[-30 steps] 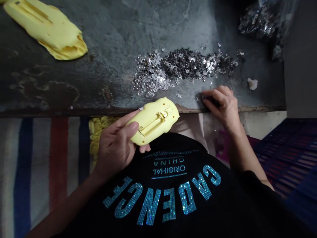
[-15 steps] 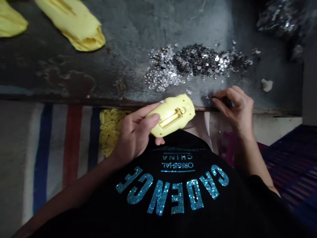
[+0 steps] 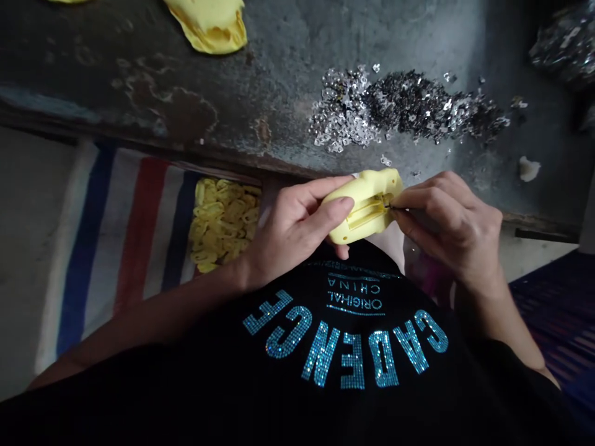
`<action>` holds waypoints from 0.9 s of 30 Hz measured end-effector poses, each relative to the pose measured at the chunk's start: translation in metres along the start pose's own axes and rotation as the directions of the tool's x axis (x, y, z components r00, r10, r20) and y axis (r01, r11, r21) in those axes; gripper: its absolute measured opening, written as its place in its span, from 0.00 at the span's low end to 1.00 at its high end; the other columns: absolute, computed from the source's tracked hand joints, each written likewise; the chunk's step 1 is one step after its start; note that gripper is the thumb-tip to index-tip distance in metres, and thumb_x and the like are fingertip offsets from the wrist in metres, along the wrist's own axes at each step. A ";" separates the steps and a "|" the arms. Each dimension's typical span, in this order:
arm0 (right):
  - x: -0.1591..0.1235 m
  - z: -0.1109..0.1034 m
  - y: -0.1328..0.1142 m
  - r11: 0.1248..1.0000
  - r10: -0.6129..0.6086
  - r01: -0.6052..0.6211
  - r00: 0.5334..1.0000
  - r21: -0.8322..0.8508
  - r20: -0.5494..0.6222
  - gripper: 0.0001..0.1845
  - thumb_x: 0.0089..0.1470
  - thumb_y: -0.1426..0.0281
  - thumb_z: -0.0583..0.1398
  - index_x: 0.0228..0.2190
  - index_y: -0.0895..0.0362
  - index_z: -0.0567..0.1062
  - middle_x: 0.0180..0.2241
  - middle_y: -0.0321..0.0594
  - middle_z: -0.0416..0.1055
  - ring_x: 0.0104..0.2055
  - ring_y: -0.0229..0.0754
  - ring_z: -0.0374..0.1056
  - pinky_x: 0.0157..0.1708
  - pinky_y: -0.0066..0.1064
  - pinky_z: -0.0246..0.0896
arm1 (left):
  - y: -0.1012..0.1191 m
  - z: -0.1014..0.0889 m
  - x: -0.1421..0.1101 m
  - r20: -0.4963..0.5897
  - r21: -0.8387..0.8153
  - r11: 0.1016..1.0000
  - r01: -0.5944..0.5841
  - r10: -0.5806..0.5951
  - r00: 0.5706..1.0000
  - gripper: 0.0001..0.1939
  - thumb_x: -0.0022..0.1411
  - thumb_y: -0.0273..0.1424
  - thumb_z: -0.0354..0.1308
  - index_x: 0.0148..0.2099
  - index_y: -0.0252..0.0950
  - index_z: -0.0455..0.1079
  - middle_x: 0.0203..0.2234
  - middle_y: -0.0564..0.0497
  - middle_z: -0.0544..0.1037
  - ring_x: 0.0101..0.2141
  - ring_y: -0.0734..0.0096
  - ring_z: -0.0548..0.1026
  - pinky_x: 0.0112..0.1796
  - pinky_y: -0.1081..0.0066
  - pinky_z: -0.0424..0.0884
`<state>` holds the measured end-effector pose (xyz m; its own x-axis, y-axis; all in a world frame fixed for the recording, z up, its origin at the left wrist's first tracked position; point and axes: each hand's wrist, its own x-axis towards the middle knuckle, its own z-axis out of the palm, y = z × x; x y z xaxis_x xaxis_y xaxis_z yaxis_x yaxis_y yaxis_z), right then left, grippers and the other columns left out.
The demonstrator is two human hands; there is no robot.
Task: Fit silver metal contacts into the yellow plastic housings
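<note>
A yellow plastic housing with a long battery slot is gripped in my left hand, thumb on its face and fingers behind. My right hand pinches a small dark metal contact piece at the right end of the slot; most of the piece is hidden by the fingertips. Just beyond the housing, a heap of small metal contact pieces lies on the dark metal table. Its left part is bright silver, the rest darker.
At the back left lies a yellow molded piece. A bag of metal pieces sits at the far right, with a white lump nearer. Below the table edge, a striped sack holds many yellow parts. A blue crate stands lower right.
My right hand has come from the table surface to the housing, bringing a small metal piece to its slot. The view has shifted left, so the table things appear farther right.
</note>
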<state>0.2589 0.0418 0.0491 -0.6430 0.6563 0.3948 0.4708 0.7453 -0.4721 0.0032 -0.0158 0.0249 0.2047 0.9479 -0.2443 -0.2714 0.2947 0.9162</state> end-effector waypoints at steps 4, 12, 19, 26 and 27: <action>0.003 -0.003 -0.007 0.993 0.062 -0.054 0.995 -0.106 0.075 0.06 0.74 0.68 0.64 0.46 0.47 0.83 0.39 0.41 0.83 0.40 0.50 0.76 0.43 0.47 0.75 | 0.002 0.002 -0.001 -0.018 0.014 1.000 0.012 -0.011 1.000 0.24 0.78 0.43 0.68 0.68 0.35 0.83 0.39 0.46 0.89 0.24 0.69 0.82 0.25 0.72 0.81; 0.006 -0.005 -0.014 0.980 0.029 0.001 0.989 -0.201 0.147 0.08 0.77 0.68 0.61 0.44 0.48 0.82 0.39 0.42 0.82 0.42 0.51 0.75 0.44 0.47 0.72 | 0.001 0.004 -0.002 0.001 0.007 1.000 0.007 -0.007 1.000 0.23 0.78 0.43 0.67 0.68 0.38 0.83 0.43 0.45 0.88 0.26 0.67 0.83 0.26 0.69 0.83; 0.002 -0.004 -0.018 0.985 0.024 -0.005 0.994 -0.172 0.108 0.10 0.74 0.69 0.64 0.51 0.46 0.84 0.45 0.41 0.85 0.45 0.53 0.77 0.45 0.48 0.72 | -0.002 0.005 0.001 -0.026 -0.043 0.999 0.002 -0.003 1.000 0.23 0.77 0.42 0.69 0.66 0.36 0.84 0.42 0.45 0.88 0.29 0.65 0.84 0.26 0.69 0.84; -0.006 0.003 -0.005 0.975 0.221 -0.217 0.965 0.046 -0.144 0.12 0.70 0.64 0.70 0.54 0.44 0.84 0.49 0.42 0.86 0.49 0.54 0.82 0.47 0.50 0.81 | -0.001 0.006 -0.001 -0.057 0.034 0.998 -0.054 0.056 0.997 0.24 0.77 0.43 0.69 0.68 0.37 0.84 0.44 0.44 0.89 0.26 0.67 0.83 0.25 0.70 0.84; -0.007 0.006 0.001 0.955 0.287 -0.272 0.950 0.121 -0.126 0.16 0.69 0.59 0.72 0.56 0.44 0.83 0.52 0.44 0.85 0.51 0.55 0.82 0.46 0.49 0.81 | 0.001 0.008 -0.003 -0.060 0.072 0.994 -0.079 0.083 0.995 0.24 0.77 0.43 0.69 0.68 0.37 0.83 0.45 0.44 0.89 0.27 0.67 0.84 0.27 0.69 0.84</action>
<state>0.2602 0.0369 0.0412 -0.3996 0.8519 0.3385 0.5516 0.5184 -0.6535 0.0100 -0.0192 0.0287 0.1245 0.9746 -0.1860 -0.2185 0.2098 0.9530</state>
